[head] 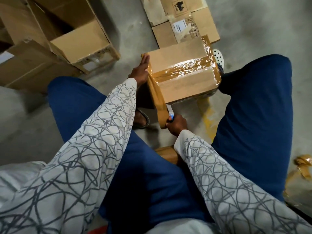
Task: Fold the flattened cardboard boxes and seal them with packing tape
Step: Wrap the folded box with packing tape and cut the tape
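Cardboard, likely light and stiff yet dentable, the taped box sits on the floor between the knees, best steadied on flat faces: left hand presses flat-fingered on its side, right hand grips a cutter at the clingy tape strip.

The floor is smooth grey concrete, mottled with faint scuffs and darker smudges. It reads palest toward 1 o'clock, where soft overhead light washes it, and dimmer toward 11 o'clock. At 9 o'clock a lighter band of the same concrete runs across. Just right of centre, toward 3 o'clock, lies a blotchy yellow patch, worn at its edges. Below centre a tan wooden edge shows, possibly the front of a low stool. At 4 o'clock a dark band cuts the corner.
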Tool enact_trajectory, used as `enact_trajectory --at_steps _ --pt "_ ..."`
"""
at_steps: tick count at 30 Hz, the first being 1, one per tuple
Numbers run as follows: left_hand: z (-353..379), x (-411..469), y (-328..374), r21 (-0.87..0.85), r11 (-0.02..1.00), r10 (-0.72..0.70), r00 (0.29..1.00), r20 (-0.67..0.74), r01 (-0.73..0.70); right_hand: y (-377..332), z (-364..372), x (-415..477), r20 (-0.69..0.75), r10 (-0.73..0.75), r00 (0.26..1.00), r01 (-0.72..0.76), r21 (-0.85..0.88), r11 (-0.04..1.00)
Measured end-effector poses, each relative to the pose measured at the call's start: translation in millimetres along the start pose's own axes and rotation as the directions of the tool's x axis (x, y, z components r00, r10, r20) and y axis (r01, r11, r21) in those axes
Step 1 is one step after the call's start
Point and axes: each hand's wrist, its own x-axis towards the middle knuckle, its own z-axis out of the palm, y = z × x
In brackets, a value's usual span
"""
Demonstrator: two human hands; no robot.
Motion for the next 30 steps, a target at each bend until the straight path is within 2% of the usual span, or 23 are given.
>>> enact_trajectory --at_steps 2,3,4,5,6,7,8,9,10,11,13,14,16,18,19,20,21,22,24,26,27,28,30 --pt "-9 -14 8 0.005 0.999 -0.045 0.997 -0.066 0.046 -1 4 5 0.004 0.019 1.000 -0.019 0.021 1.000" --pt "-14 -25 17 -0.075 0.990 -0.128 0.976 -0.176 0.116 0 5 8 0.002 0.027 1.000 -0.028 0.023 0.999" --pt "-18 -44 32 -0.202 0.961 -0.249 0.912 -0.326 0.191 0 5 8 0.009 0.033 0.999 -0.033 0.020 0.999" --pt "-16 -65 45 -0.378 0.890 -0.417 0.794 -0.443 0.257 1 6 10 0.023 0.040 0.999 -0.040 0.023 0.999" --pt "-8 -83 56 -0.581 0.754 -0.612 0.646 -0.456 0.305 0 6 8 0.042 0.049 0.998 -0.051 0.037 0.998" --pt "-1 -102 67 -0.766 0.558 -0.780 0.516 -0.353 0.319 -2 5 7 0.064 0.054 0.996 -0.058 0.059 0.997" --pt "10 -117 75 -0.880 0.368 -0.868 0.450 -0.210 0.300 -4 4 5 0.083 0.060 0.995 -0.066 0.078 0.995" --pt "25 -129 81 -0.935 0.225 -0.886 0.458 -0.078 0.275 -3 5 6 0.091 0.060 0.994 -0.068 0.089 0.994" --pt "40 -139 87 -0.948 0.149 -0.858 0.513 0.017 0.280 -4 5 6 0.098 0.057 0.994 -0.066 0.092 0.994" --pt "53 -154 95 -0.946 0.104 -0.803 0.587 0.102 0.307 -4 5 6 0.103 0.049 0.994 -0.059 0.102 0.993" --pt "88 -171 97 -0.924 0.032 -0.696 0.672 0.254 0.381 -2 7 6 0.092 0.035 0.995 -0.046 0.125 0.991" --pt "122 -166 83 -0.900 0.019 -0.680 0.666 0.308 0.436 -2 6 5 0.092 0.034 0.995 -0.047 0.141 0.989" --pt "213 -123 20 -0.884 0.064 -0.698 0.654 0.291 0.462 -1 1 2 0.040 0.027 0.999 -0.034 0.192 0.981" --pt "247 -108 -2 -0.856 0.010 -0.678 0.632 0.374 0.517 -2 -6 -3 -0.178 -0.031 0.984 0.046 0.080 0.996" --pt "243 -113 1 -0.838 0.014 -0.657 0.637 0.403 0.545 -3 -8 -3 -0.326 -0.131 0.936 0.123 -0.046 0.991" --pt "214 -133 23 -0.838 0.040 -0.648 0.652 0.393 0.545 -5 -9 -2 -0.437 -0.279 0.855 0.219 -0.182 0.958" --pt "198 -144 34 -0.837 0.064 -0.663 0.651 0.371 0.543 -9 -12 2 -0.481 -0.446 0.755 0.324 -0.318 0.891" --pt "187 -151 42 -0.855 0.055 -0.675 0.650 0.348 0.516 -13 -13 10 -0.435 -0.591 0.680 0.419 -0.430 0.799" --pt "170 -159 53 -0.882 0.045 -0.679 0.662 0.317 0.468 -30 -19 24 -0.191 -0.762 0.619 0.578 -0.546 0.606" --pt "137 -176 73 -0.869 0.086 -0.755 0.602 0.262 0.487 -45 -28 41 0.093 -0.860 0.501 0.683 -0.653 0.327" --pt "117 -185 85 -0.843 0.140 -0.794 0.567 0.218 0.519 -53 -33 49 0.222 -0.861 0.457 0.695 -0.693 0.189" --pt "103 -192 92 -0.810 0.216 -0.822 0.549 0.151 0.545 -60 -38 58 0.321 -0.836 0.445 0.695 -0.713 0.096" --pt "87 -199 96 -0.768 0.307 -0.835 0.546 0.066 0.562 -73 -46 69 0.389 -0.795 0.466 0.697 -0.714 0.059"
